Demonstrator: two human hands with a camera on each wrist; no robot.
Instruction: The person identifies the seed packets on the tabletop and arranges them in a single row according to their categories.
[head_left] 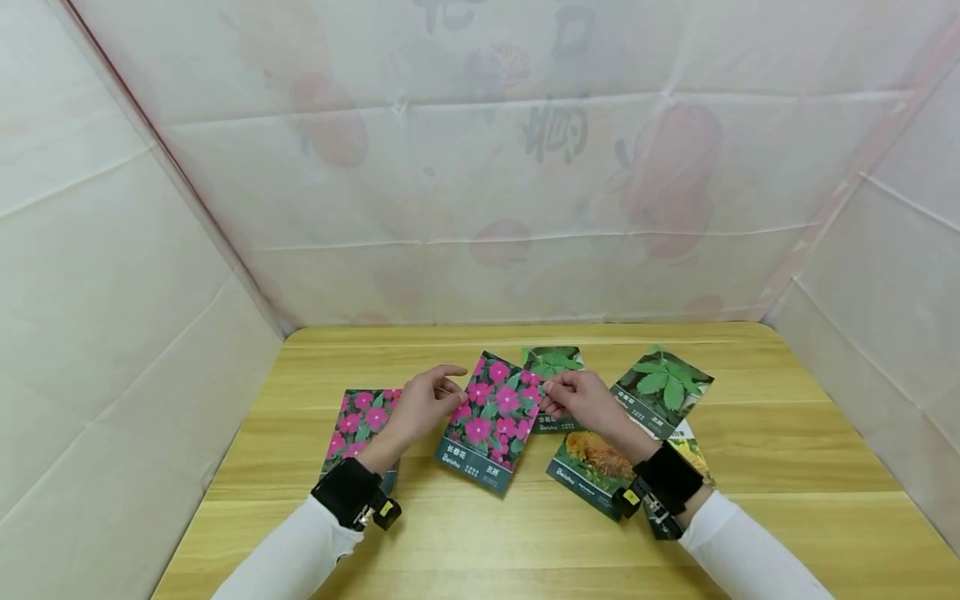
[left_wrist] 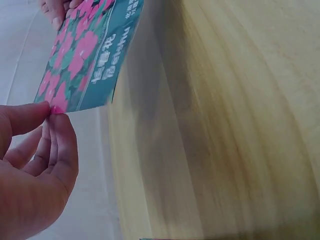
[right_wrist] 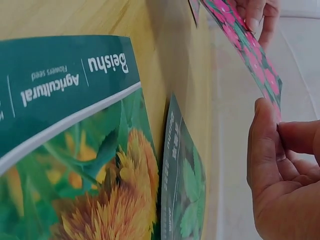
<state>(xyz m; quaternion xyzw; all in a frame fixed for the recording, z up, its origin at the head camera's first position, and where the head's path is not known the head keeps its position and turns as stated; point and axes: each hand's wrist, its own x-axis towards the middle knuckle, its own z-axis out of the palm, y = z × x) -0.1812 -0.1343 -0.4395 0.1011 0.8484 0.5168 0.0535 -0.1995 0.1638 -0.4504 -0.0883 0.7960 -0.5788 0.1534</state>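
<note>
Left hand pinches one edge of a packet, centre of the head frame, reading "长春花" and "Beishu"; pink-flowered, dark-banded. Right hand pinches the opposite edge. Below right, orange-flowered pack: "Beishu", "Agricultural", "Flowers seed".

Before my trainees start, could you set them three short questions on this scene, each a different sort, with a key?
1. Open question: which hand or hands pinch the raised pink-flower packet?

2. True or false: a second pink-flower packet lies on the table.

3. Multiple choice: in the right wrist view, which word is printed on the orange-flower packet?
A) Meadow
B) Beishu
C) Sunrise

Key:
1. Both: the left hand and the right hand.
2. True.
3. B.
</note>
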